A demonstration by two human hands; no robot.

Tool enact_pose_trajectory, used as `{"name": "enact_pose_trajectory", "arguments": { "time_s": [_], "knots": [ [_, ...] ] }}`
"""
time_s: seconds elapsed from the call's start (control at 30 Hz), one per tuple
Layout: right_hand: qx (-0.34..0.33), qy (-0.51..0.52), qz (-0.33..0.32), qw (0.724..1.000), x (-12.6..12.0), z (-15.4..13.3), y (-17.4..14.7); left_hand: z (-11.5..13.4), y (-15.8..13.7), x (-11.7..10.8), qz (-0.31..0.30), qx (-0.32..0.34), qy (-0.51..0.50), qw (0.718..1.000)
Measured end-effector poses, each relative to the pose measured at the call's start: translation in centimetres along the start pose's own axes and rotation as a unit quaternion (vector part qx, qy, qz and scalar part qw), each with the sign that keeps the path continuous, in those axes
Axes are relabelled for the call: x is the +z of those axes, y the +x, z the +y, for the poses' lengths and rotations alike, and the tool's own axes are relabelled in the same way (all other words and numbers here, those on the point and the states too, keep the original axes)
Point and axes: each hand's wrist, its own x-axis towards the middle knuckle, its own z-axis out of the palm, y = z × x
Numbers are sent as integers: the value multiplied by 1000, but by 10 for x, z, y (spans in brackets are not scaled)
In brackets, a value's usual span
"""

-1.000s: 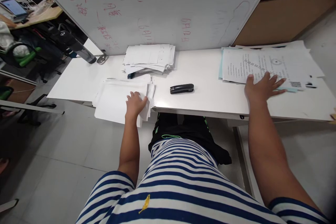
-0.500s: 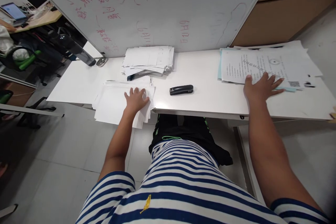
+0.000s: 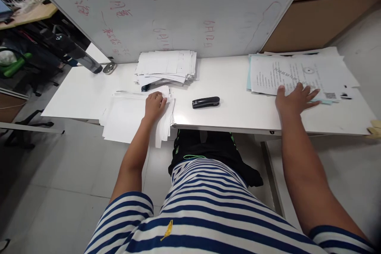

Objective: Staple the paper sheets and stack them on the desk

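My left hand (image 3: 154, 105) rests on a loose stack of white paper (image 3: 125, 115) that hangs over the desk's front edge. Its fingers are drawn together and curled against the top sheets near the stack's right side; the fingertips are partly hidden. My right hand (image 3: 294, 99) lies with spread fingers on the lower edge of a pile of printed papers (image 3: 276, 73), which has light-blue sheets beneath. A black stapler (image 3: 206, 102) lies on the desk between my hands, touched by neither.
A second paper stack (image 3: 166, 63) stands at the back of the white desk (image 3: 229, 83), against a whiteboard (image 3: 178, 8) with red writing. At the left are a dark bottle (image 3: 89, 61) and a small oval object (image 3: 109, 68). A green chair (image 3: 18, 65) stands beyond.
My left hand has drawn its spread fingers together and shifted slightly up on the paper. My right hand stays spread on its pile. The view has shifted a little.
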Motion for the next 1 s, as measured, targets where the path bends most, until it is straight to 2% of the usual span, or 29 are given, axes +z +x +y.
{"name": "enact_pose_trajectory", "arguments": {
  "time_s": [0.2, 0.43, 0.67, 0.83, 0.93, 1.0],
  "knots": [
    [-9, -9, 2, 1000, -2, 2, -3, 0, -5, 1, 13, -1, -7, 1000],
    [4, -3, 2, 1000, -1, -1, -1, 0, -11, -4, 26, -55, -16, 998],
    [0, -6, 17, 1000, 4, 2, 0, 0, -15, -2, 16, -86, -16, 996],
    [-5, 3, 25, 1000, 1, 0, 3, 1, -16, -4, 37, -95, -25, 995],
    [-55, 27, 62, 996, -12, -13, -18, 11, -17, -18, 79, -92, -55, 991],
    [-126, 76, 68, 987, -24, -31, -56, 29, -19, -31, 123, -75, -88, 986]
  ]
}}
